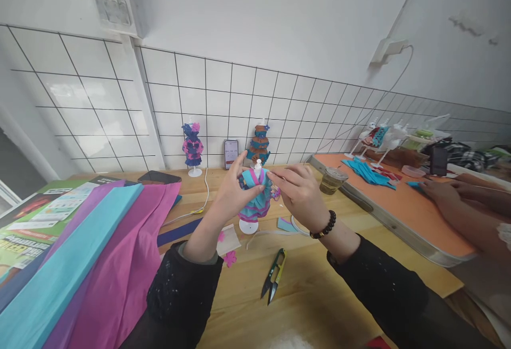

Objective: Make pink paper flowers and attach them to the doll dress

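Upright on the wooden table stands a miniature dress form (248, 226) with a white base and neck, wearing a light blue paper dress (260, 201) with pink trim. From the left, my left hand (232, 192) holds the dressed form, thumb across the bodice and index finger raised. The fingers of my right hand (301, 193) are closed on the dress's upper right edge; their tips partly hide what they pinch. In front of the form lies a pair of thread snips (273, 276) with yellow-green handles. A pink paper flower (230, 258) is near my left wrist.
Crepe paper sheets (131, 232) cover the table's left side. Two other dressed forms (193, 144) and a phone (231, 153) stand by the tiled wall. A glass jar (333, 180) is at right, beside an orange board (399, 205) where another person's hands (439, 192) rest.
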`<action>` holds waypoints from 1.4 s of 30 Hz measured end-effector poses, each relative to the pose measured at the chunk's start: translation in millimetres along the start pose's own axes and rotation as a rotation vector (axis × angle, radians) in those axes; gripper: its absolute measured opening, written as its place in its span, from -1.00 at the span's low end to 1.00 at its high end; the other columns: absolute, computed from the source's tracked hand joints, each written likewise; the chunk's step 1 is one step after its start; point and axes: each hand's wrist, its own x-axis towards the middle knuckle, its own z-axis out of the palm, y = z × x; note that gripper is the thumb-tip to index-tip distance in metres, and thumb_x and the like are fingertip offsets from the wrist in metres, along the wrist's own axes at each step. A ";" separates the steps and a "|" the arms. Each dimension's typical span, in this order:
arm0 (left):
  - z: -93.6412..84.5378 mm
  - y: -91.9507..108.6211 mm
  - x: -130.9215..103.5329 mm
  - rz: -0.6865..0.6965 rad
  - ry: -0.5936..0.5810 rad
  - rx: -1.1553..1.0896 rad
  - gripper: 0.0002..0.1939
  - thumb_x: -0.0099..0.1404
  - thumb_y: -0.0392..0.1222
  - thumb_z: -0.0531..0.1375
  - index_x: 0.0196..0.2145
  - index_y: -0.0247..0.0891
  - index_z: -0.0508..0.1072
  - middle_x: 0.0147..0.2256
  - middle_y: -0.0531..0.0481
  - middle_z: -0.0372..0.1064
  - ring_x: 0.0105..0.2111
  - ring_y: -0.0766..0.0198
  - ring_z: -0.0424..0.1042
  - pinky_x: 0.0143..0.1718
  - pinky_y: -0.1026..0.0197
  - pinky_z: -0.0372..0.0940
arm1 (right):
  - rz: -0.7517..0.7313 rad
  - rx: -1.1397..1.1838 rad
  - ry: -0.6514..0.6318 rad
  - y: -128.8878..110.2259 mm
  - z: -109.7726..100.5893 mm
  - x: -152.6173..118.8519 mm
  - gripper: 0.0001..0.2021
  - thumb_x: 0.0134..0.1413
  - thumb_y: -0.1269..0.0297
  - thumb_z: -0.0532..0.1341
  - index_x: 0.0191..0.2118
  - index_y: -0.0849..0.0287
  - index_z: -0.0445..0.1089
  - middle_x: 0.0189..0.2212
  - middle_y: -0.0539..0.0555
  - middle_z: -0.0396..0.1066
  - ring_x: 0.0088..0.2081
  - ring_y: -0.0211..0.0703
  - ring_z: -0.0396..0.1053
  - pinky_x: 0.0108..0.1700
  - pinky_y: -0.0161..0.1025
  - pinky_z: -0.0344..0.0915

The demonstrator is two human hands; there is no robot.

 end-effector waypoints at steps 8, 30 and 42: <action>-0.2 0.7 -0.8 0.010 -0.012 -0.013 -0.16 0.05 -0.18 0.27 0.21 -0.14 -0.06 -0.22 -0.06 0.34 -0.23 0.16 0.39 -0.17 0.06 0.30 | 0.178 0.341 0.028 -0.2 5.4 -2.8 -0.67 0.13 0.52 0.03 -0.09 0.07 0.41 -0.20 0.08 0.47 -0.21 -0.12 0.32 -0.20 -0.07 0.32; -0.4 -3.2 0.7 0.024 -0.005 -0.031 -0.19 0.05 -0.20 0.26 0.20 -0.12 -0.02 -0.17 -0.07 0.31 -0.23 0.17 0.38 -0.19 0.08 0.31 | -0.021 -0.092 -0.099 -8.5 -2.9 3.9 -0.74 0.14 0.47 0.05 -0.11 0.18 0.40 -0.19 0.14 0.45 -0.17 -0.09 0.27 -0.18 -0.10 0.14; 0.0 -2.9 -0.4 0.017 -0.007 -0.035 -0.17 0.05 -0.20 0.26 0.21 -0.12 -0.04 -0.16 -0.08 0.31 -0.23 0.19 0.35 -0.15 0.08 0.28 | -0.031 -0.024 -0.129 -5.9 -6.4 0.9 -0.71 0.15 0.48 0.02 -0.08 0.15 0.38 -0.13 0.15 0.43 -0.17 -0.07 0.30 -0.21 -0.06 0.18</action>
